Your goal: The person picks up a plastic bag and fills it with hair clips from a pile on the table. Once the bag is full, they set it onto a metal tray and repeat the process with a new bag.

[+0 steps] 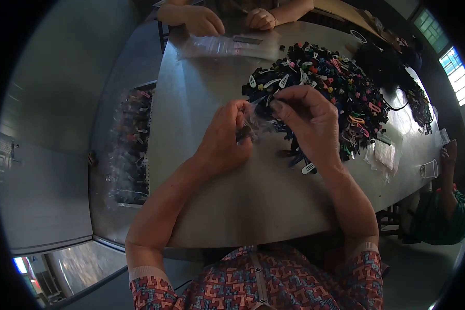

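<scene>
My left hand (225, 137) is closed on a small clear plastic bag (254, 124) above the middle of the table. My right hand (309, 120) is at the bag's right side, thumb and forefinger pinched together on something small and dark. What exactly lies between those fingertips is too small to make out. Just behind and to the right of my hands spreads a large pile of hair clips (341, 77), mostly black, with white, red, pink and yellow ones. A white clip (308, 168) rests on the table under my right wrist.
Across the metal table (222, 212), a co-worker's hands (261, 19) are near clear bags (212, 46). At right are plastic packets (385, 155), a clear cup (429, 169) and a person in green (436, 219). A clip-filled container (132, 150) stands left of the table.
</scene>
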### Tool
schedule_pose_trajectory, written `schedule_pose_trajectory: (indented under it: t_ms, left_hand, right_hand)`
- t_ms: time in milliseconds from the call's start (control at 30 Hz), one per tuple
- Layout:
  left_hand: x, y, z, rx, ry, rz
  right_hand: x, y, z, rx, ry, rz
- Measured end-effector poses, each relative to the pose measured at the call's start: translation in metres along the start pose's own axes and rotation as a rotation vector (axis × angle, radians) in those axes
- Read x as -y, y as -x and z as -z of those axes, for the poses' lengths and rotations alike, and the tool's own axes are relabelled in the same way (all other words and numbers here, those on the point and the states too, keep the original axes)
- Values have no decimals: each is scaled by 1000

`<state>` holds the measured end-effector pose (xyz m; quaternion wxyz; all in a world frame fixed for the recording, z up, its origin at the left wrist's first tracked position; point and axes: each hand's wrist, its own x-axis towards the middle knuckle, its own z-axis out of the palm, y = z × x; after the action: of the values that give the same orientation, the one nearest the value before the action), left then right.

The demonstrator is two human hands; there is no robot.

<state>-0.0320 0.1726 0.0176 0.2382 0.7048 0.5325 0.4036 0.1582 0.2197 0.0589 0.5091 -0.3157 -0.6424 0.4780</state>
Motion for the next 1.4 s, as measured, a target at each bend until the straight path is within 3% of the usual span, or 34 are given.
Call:
schedule_pose_trajectory:
  t_ms: [33, 100, 233, 300, 433, 500, 600, 700, 1067, 1133, 1233, 1333, 1400]
  left_hand:
    - [-1, 0, 0, 7, 20, 19]
    - [-1, 1, 0, 11, 60, 24]
    - [1, 0, 2, -8, 75, -9]
    - [3, -1, 4, -17, 84, 10]
    - [5, -5, 9, -60, 75, 51]
    - [12, -6, 10, -75, 52, 36]
    - [12, -6, 12, -85, 48, 47]
    - [12, -6, 12, -85, 73, 68]
    - [14, -6, 13, -85, 85, 136]
    - [18, -6, 11, -128, 39, 65]
    - [14, -7, 14, -79, 79, 138]
    - [21, -7, 12, -91, 47, 84]
    - [22, -7, 11, -90, 37, 81]
  right_hand:
    - [1, 2, -1, 0, 0, -1]
    - [4, 6, -2, 127, 464, 150]
    - [-3, 0, -3, 80, 388, 246]
    - [-11, -4, 2, 1, 185, -1]
    - [-35, -9, 6, 48, 293, -60]
    - [-45, -7, 4, 149, 650, 257]
    - [-51, -3, -6, 138, 848, 343]
    - [-47, -1, -9, 214, 913, 288]
    - [-49, -7, 9, 214, 812, 255]
    - [-45, -8, 9, 189, 816, 225]
    - [-39, -7, 5, 132, 834, 246]
    - [-41, -3, 0, 132, 840, 316]
    - [-45, -1, -5, 201, 806, 230]
